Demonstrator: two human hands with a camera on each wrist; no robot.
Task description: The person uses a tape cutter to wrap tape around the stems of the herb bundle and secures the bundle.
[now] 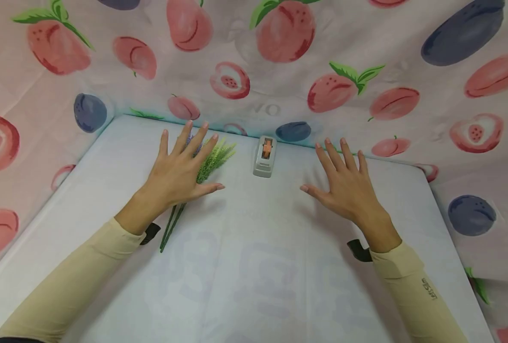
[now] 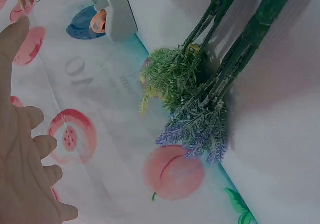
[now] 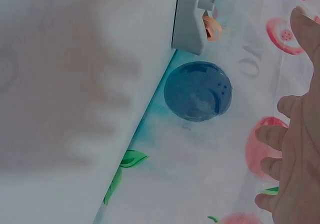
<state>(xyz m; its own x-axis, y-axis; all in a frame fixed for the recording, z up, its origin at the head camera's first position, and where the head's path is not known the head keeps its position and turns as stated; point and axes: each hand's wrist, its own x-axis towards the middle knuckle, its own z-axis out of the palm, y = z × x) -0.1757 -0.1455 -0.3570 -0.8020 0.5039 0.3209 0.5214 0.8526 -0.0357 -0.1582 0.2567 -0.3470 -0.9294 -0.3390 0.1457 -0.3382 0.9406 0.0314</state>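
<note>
My left hand is spread over the artificial flowers, fingers straight and holding nothing. In the left wrist view, the flowers show a yellow-green bunch and a purple lavender bunch on green stems; the hand is apart from them. Toward the back middle of the table stands a grey tape dispenser with an orange core inside. To its right my right hand hovers with spread, straight fingers and nothing in it. The right wrist view shows the tape dispenser beyond that hand's thumb.
A white-covered table lies under both hands. Behind and beside it hangs a curtain printed with peaches and dark plums. A dark strap piece sticks out at the right wrist, another at the left.
</note>
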